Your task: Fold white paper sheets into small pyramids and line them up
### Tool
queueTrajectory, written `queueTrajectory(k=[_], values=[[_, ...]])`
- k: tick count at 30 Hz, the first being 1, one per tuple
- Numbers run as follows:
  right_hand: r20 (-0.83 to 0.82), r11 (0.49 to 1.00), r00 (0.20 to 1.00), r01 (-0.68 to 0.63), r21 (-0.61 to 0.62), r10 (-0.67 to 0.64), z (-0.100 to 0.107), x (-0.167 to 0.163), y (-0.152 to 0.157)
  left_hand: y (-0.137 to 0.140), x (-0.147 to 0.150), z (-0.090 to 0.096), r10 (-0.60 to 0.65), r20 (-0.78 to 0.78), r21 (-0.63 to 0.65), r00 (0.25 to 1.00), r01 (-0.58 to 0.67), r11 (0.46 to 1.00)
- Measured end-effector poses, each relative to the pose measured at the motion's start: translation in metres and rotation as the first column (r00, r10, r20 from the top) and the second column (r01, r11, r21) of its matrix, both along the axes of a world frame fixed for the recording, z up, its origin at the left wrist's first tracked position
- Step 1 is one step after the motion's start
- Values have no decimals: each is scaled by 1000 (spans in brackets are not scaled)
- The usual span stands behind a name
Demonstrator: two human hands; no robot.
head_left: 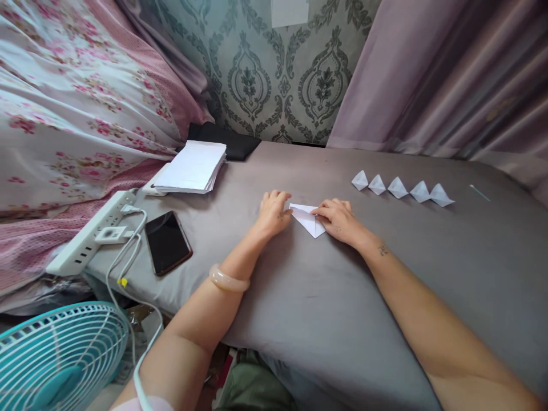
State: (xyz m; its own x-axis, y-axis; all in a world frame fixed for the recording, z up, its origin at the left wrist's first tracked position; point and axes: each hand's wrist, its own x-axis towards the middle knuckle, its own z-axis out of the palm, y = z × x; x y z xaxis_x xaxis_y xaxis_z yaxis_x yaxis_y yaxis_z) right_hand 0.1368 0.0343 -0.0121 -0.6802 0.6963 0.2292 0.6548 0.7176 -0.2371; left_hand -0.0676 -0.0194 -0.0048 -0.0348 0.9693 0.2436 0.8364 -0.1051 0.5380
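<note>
A folded white paper (314, 228) lies on the grey sheet, its top edge straight and its lower end coming to a point toward me. My left hand (273, 214) is at its left corner, fingers curled and the thumb tip against the paper's edge. On the other side, my right hand (339, 221) grips the right part, thumb and fingers pressed together on it and covering that corner. To the right, several folded paper boats (398, 188) stand in a row. A stack of white paper sheets (192, 165) sits at the back left.
A smartphone (168, 242) lies left of my arm, beside a white power strip (92, 234) with plugged-in cables. A blue fan (60, 359) stands at the lower left. Behind the paper stack is a black flat case (240, 147). A thin pale stick (480, 193) lies far right.
</note>
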Motion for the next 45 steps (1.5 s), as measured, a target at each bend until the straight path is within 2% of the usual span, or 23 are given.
queueTrajectory(k=[4,8,11,15,22,28,32,41,45], values=[[-8,1000,1000,2,-16,-2,0,0,1,14,-8,-1,-103,-15,-119,995,101,988],[-24,998,1000,14,-63,-15,0,0,2,22,-6,-4,-107,-26,-134,994,102,986],[-36,993,998,53,-101,-57,1,0,3,26,-9,-5,-123,44,-151,991,128,980],[-45,985,987,152,-87,-156,1,-1,4,31,-15,-2,-131,136,-200,982,157,967],[-29,978,983,178,-107,-183,0,-1,5,43,-20,8,-266,91,-286,960,281,916],[-51,983,986,154,-95,-160,-2,1,5,40,-21,3,-273,109,-232,956,291,928],[-42,985,987,150,-85,-154,-1,1,3,37,-21,0,-323,42,-162,945,326,931],[-35,991,991,127,-45,-129,-1,2,3,34,-23,3,-374,-36,-137,927,366,920],[-18,992,992,120,-45,-121,0,4,0,36,-25,-3,-393,-142,-103,909,381,919]])
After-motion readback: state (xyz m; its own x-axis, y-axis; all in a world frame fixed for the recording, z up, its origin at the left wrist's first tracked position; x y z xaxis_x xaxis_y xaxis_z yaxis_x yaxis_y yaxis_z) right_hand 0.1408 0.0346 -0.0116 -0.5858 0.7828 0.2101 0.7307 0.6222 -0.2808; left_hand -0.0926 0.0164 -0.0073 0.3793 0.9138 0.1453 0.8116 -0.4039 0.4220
